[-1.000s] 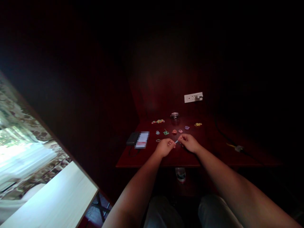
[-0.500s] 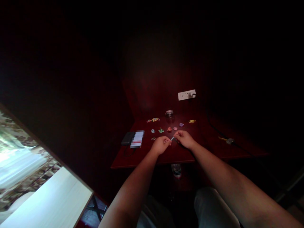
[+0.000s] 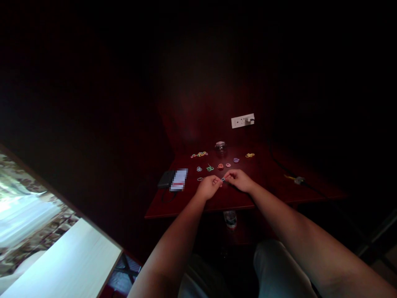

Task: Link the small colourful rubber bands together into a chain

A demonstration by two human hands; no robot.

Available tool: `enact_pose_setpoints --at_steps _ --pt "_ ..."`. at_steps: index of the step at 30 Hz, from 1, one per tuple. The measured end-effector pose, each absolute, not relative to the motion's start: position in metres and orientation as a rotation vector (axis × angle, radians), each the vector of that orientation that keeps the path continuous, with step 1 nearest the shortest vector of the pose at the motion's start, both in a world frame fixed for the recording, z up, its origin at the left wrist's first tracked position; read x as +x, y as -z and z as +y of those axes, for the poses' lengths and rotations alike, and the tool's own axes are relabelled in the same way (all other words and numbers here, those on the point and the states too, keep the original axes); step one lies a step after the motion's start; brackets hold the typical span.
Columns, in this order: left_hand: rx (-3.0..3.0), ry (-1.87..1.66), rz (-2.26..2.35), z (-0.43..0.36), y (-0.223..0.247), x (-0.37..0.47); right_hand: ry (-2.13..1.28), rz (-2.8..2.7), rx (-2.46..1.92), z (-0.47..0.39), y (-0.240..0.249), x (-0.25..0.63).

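Note:
Above the dark red table (image 3: 186, 207), my left hand (image 3: 210, 187) and my right hand (image 3: 238, 180) pinch a small pale blue-green band (image 3: 223, 179) between them. Beyond my hands lie small groups of coloured bands: light blue (image 3: 199, 169), green (image 3: 210, 168), orange-red (image 3: 220, 166), pink (image 3: 228, 165), purple (image 3: 236, 160) and yellow (image 3: 249, 155). A single pale band (image 3: 200, 179) rests just left of my left hand. Mixed bands (image 3: 199, 154) lie at the back left.
A lidded clear jar (image 3: 220, 148) stands at the back. At the left are a phone (image 3: 179, 179) and a black case (image 3: 166, 179). A cable with a connector (image 3: 299, 180) crosses the right side. A wall socket (image 3: 242, 121) and a bottle below the table (image 3: 230, 219) also show.
The band between my hands was stretched into a short strip and now shows as a small loop. My fingertips are slightly closer together. The whole view has shifted a little.

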State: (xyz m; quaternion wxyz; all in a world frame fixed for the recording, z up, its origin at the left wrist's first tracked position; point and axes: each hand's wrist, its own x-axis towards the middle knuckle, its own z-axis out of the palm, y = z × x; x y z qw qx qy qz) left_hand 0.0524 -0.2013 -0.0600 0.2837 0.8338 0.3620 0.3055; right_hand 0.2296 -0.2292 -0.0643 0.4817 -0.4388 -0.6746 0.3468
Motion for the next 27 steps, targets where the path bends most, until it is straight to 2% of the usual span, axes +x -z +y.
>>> enact_pose_setpoints --at_steps 27 --pt "2.119 -0.947 0.874 -0.197 0.07 0.054 -0.715 -1.64 -1.181 -0.23 0.064 0.229"
